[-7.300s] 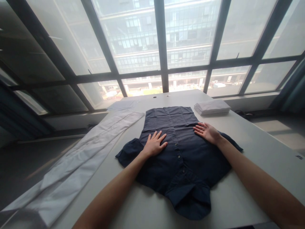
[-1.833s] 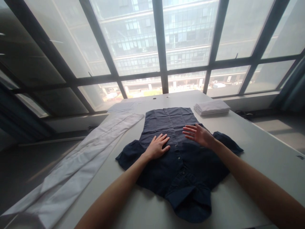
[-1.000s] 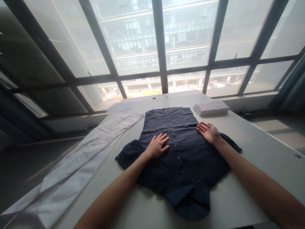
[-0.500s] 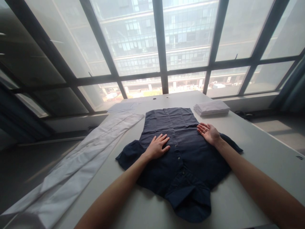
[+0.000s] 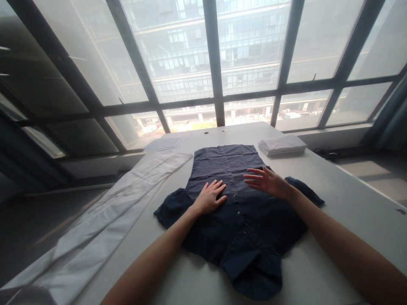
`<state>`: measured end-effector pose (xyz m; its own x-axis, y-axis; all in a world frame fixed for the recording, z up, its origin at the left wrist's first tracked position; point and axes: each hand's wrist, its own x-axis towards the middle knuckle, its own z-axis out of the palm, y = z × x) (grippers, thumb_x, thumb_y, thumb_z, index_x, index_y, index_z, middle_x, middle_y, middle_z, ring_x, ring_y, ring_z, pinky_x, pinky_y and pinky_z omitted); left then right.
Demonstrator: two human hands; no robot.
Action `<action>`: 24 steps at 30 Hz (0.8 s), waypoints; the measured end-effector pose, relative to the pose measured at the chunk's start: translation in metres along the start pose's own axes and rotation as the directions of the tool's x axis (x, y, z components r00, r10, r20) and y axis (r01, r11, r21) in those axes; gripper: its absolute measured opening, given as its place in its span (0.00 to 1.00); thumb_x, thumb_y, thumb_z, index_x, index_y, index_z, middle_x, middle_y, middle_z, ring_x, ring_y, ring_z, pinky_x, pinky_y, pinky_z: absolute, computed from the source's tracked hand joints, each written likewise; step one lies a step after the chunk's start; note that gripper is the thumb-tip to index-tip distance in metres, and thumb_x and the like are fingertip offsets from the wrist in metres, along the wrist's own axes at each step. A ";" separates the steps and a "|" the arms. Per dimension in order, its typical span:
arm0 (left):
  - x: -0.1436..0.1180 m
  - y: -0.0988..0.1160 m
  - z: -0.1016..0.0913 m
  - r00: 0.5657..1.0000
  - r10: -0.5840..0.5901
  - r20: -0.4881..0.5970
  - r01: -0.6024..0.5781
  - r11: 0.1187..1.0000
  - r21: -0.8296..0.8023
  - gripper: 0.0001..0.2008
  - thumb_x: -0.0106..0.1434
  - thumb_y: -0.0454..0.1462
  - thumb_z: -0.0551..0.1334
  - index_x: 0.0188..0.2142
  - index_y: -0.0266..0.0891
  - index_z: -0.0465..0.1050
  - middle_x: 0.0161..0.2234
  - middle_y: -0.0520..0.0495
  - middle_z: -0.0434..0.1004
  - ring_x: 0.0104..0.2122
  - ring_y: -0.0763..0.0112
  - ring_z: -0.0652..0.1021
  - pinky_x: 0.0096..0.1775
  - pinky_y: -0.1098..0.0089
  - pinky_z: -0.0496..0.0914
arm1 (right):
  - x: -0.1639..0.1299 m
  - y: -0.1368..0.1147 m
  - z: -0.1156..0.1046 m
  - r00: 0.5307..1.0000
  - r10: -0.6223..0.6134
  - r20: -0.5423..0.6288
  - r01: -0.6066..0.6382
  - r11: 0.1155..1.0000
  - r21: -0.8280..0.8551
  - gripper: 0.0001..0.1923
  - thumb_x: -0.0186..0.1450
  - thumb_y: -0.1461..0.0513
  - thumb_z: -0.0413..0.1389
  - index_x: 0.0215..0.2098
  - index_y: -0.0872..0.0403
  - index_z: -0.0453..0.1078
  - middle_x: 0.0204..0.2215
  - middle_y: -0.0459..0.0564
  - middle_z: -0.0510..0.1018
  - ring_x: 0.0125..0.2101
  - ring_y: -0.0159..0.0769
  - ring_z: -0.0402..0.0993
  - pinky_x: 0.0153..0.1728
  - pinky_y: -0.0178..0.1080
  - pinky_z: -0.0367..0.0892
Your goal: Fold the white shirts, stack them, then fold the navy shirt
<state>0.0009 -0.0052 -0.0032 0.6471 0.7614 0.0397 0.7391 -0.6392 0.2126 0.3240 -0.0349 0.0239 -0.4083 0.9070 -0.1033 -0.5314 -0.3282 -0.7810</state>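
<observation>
A dark navy short-sleeved button shirt (image 5: pixel 235 220) lies flat, front up, on a white table (image 5: pixel 343 203), its collar toward me. My left hand (image 5: pixel 208 198) rests palm down on the shirt, left of the button line, fingers spread. To the right of the buttons my right hand (image 5: pixel 267 182) is open, fingers pointing left across the cloth at mid-chest. Neither hand grips anything.
A long white cloth (image 5: pixel 104 220) runs along the table's left side and hangs over the near left edge. A stack of folded white fabric (image 5: pixel 282 145) sits at the far right. Large windows stand behind the table.
My right hand has slid left from the shirt's right edge toward the button line. The left hand stays put.
</observation>
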 end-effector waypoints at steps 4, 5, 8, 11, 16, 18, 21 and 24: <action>0.000 0.001 0.000 1.000 -0.003 0.004 0.003 1.000 0.000 0.32 0.73 0.56 0.50 0.71 0.49 0.55 0.73 0.48 0.48 0.72 0.56 0.48 0.68 0.45 0.44 | -0.002 0.017 0.020 0.940 0.247 0.235 -0.219 0.966 -0.138 0.24 0.76 0.50 0.47 0.62 0.54 0.67 0.58 0.60 0.75 0.57 0.44 0.74 0.61 0.51 0.65; 0.000 0.001 0.000 1.000 -0.004 0.004 0.004 1.000 0.000 0.32 0.73 0.56 0.50 0.71 0.49 0.55 0.73 0.48 0.48 0.72 0.56 0.48 0.68 0.46 0.44 | -0.001 0.020 0.019 0.934 0.269 0.234 -0.238 0.959 -0.152 0.23 0.75 0.51 0.48 0.62 0.55 0.67 0.57 0.61 0.76 0.56 0.44 0.75 0.61 0.50 0.65; 0.000 0.001 0.000 1.000 -0.006 0.001 0.006 1.000 0.001 0.32 0.73 0.56 0.50 0.71 0.50 0.55 0.73 0.49 0.48 0.72 0.57 0.48 0.68 0.46 0.44 | 0.008 0.026 0.003 0.968 0.223 0.116 -0.213 0.972 -0.095 0.22 0.75 0.53 0.50 0.60 0.58 0.67 0.55 0.64 0.77 0.54 0.45 0.78 0.58 0.50 0.70; -0.001 0.001 0.000 1.000 -0.004 0.000 0.004 1.000 0.001 0.32 0.73 0.56 0.50 0.71 0.50 0.55 0.73 0.49 0.48 0.72 0.57 0.49 0.68 0.45 0.45 | 0.017 0.021 -0.018 0.990 0.098 -0.098 -0.095 0.995 0.035 0.19 0.75 0.57 0.49 0.60 0.58 0.66 0.53 0.66 0.78 0.52 0.48 0.79 0.52 0.52 0.75; -0.001 0.000 0.000 1.000 -0.002 -0.006 0.002 1.000 -0.005 0.32 0.73 0.56 0.49 0.71 0.51 0.55 0.73 0.50 0.49 0.72 0.57 0.48 0.68 0.46 0.44 | 0.020 0.003 -0.040 0.924 -0.014 -0.382 0.085 0.982 0.170 0.16 0.74 0.61 0.46 0.57 0.56 0.65 0.53 0.66 0.75 0.51 0.49 0.79 0.45 0.51 0.80; -0.001 0.000 0.000 1.000 -0.005 -0.002 0.005 1.000 -0.008 0.32 0.73 0.56 0.49 0.71 0.51 0.55 0.73 0.50 0.48 0.72 0.56 0.48 0.69 0.46 0.44 | 0.019 -0.002 -0.046 0.893 -0.034 -0.448 0.132 0.973 0.189 0.15 0.74 0.62 0.46 0.57 0.54 0.65 0.54 0.64 0.75 0.50 0.47 0.79 0.42 0.50 0.81; -0.001 0.000 0.000 1.000 -0.005 0.001 0.005 1.000 -0.011 0.31 0.73 0.56 0.50 0.71 0.51 0.55 0.73 0.49 0.48 0.72 0.56 0.48 0.69 0.46 0.44 | 0.018 -0.005 -0.052 0.872 -0.065 -0.486 0.178 0.965 0.190 0.15 0.73 0.63 0.46 0.55 0.55 0.65 0.53 0.63 0.74 0.50 0.46 0.79 0.42 0.49 0.82; -0.001 0.000 0.000 1.000 -0.003 -0.002 0.003 1.000 -0.009 0.31 0.73 0.56 0.50 0.71 0.51 0.55 0.73 0.50 0.48 0.72 0.56 0.48 0.68 0.46 0.45 | 0.018 -0.004 -0.054 0.870 -0.086 -0.486 0.195 0.964 0.178 0.14 0.72 0.63 0.47 0.54 0.56 0.67 0.52 0.64 0.75 0.50 0.46 0.79 0.42 0.47 0.82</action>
<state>0.0005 -0.0058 -0.0031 0.6442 0.7638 0.0410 0.7396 -0.6357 0.2213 0.3584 -0.0029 -0.0080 0.0515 0.9454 -0.3219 -0.7244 -0.1865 -0.6637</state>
